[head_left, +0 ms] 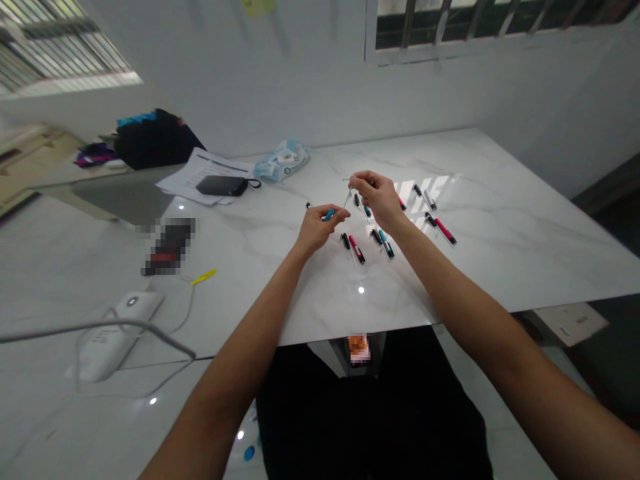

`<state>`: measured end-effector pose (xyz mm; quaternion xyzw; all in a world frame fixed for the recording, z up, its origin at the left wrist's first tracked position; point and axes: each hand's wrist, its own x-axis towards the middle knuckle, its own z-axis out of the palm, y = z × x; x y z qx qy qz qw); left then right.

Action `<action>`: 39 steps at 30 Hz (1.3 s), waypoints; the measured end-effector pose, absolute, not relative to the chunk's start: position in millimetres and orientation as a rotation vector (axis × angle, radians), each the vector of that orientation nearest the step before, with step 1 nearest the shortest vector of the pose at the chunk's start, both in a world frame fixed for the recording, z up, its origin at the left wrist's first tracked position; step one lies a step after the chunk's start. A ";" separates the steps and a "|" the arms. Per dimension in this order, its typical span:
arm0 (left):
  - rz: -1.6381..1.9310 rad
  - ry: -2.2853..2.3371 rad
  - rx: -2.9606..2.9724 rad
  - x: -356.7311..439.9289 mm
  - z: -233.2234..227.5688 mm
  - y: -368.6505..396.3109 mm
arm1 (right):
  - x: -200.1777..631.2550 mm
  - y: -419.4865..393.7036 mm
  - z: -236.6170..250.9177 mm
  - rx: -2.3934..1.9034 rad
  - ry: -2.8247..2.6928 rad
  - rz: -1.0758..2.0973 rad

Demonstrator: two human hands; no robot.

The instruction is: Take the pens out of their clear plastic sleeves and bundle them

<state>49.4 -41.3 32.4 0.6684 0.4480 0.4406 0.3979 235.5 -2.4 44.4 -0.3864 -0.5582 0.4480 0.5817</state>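
Observation:
My left hand (319, 228) is closed around a pen part with a blue end (329, 215); a dark tip juts out behind the fingers. My right hand (376, 195) pinches a thin pale pen refill (347, 198) that slants down to the left fingertips. Whether the refill enters the pen part is too small to tell. On the table around my hands lie taken-apart pens: a red barrel (357, 249) beside a black cap (345, 241), a blue barrel (386, 244) with a black cap (376, 236), and a red barrel (445, 231) at the right.
The white marbled table (320, 300) meets the wall at the back. Papers (205, 167) lie under a black power bank (223, 185), beside a blue-and-white packet (283, 160). To the left are a white power strip (120, 333), a grey cable (140, 323) and a yellow tag (204, 277).

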 end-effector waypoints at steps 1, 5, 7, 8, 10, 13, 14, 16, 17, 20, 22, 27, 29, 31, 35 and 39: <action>1.109 1.138 1.693 48.7 31.2 -40.0 | 241.6 1.4 45.1 -0.905 -1.264 1.045; 1.121 1.156 1.727 42.7 25.6 -33.3 | 264.9 14.4 45.6 -0.870 -1.094 1.051; 1.141 1.169 1.766 38.5 23.2 -30.1 | 272.1 17.8 43.6 -0.871 -1.082 1.026; 1.147 1.176 1.787 36.6 22.1 -28.8 | 274.2 18.6 42.3 -0.883 -1.117 1.000; 1.141 1.187 1.829 33.6 20.1 -27.0 | 275.8 18.4 39.7 -0.915 -1.240 0.941; 1.117 1.216 1.887 31.5 17.8 -26.1 | 274.4 15.9 37.5 -0.953 -1.408 0.919; 1.106 1.231 1.903 31.2 17.5 -26.3 | 273.8 15.0 37.4 -0.958 -1.431 0.933; 1.080 1.275 1.936 30.5 17.8 -27.0 | 273.0 13.7 37.9 -0.971 -1.443 0.956; 1.066 1.301 1.954 30.2 18.3 -27.4 | 273.0 13.3 38.4 -0.978 -1.440 0.958; 1.047 1.353 2.004 29.0 20.2 -28.4 | 273.9 13.0 39.5 -1.000 -1.433 0.946; 1.049 1.361 2.017 28.7 21.2 -28.7 | 274.2 12.7 39.5 -0.999 -1.442 0.940; 1.048 1.336 2.025 29.4 22.8 -29.4 | 273.5 11.4 37.0 -0.987 -1.476 0.930; 1.055 1.327 2.026 29.7 23.3 -29.9 | 273.4 11.3 36.0 -0.991 -1.490 0.919; 1.059 1.329 2.022 29.7 23.6 -29.9 | 273.6 11.4 35.4 -0.994 -1.503 0.911; 1.058 1.339 2.013 29.2 22.8 -28.7 | 273.6 12.0 35.7 -0.999 -1.500 0.918; 1.057 1.342 2.007 29.2 22.4 -28.2 | 273.1 12.3 35.7 -0.995 -1.496 0.930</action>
